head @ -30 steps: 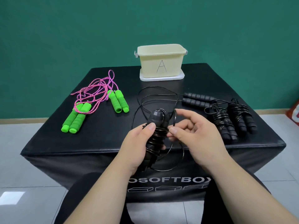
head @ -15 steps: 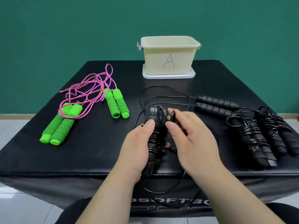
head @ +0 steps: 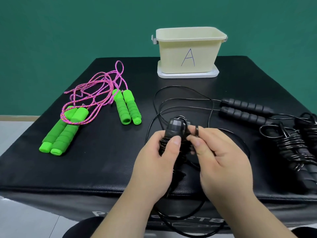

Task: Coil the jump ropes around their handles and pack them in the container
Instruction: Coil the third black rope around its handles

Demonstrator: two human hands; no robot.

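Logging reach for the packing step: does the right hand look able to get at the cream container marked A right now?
Probably yes, once freed: the right hand pinches the black rope, partly wound on handles that the left hand grips. Only loose rope lies before the container.

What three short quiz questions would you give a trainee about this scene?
1. True or false: the pink ropes lie loose, not coiled round their green handles.
2. Which hand grips the black handles? A left, B right, C neither.
3. How many coiled black ropes lie at the right?
Key: 1 true. 2 A: the left hand grips, the right hand pinches the cord. 3 two.
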